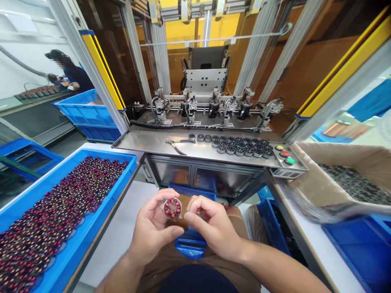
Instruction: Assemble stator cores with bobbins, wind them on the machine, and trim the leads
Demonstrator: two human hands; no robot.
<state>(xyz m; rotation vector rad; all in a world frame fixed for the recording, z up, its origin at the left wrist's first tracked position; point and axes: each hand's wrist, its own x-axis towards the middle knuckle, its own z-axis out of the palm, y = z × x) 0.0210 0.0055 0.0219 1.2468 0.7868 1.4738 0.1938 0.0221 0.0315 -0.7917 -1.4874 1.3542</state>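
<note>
Left hand (150,224) grips a round, silver-rimmed part (172,215) with red coils (178,206); right hand (213,224) curled, hold unclear.

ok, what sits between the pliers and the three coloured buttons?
A cluster of dark round parts on the metal tray, covering most of the stretch from the pliers to the buttons. Shows in the head view.

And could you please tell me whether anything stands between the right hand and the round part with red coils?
Nothing visible does: the right hand is close beside the round part, which the left hand holds.
</note>
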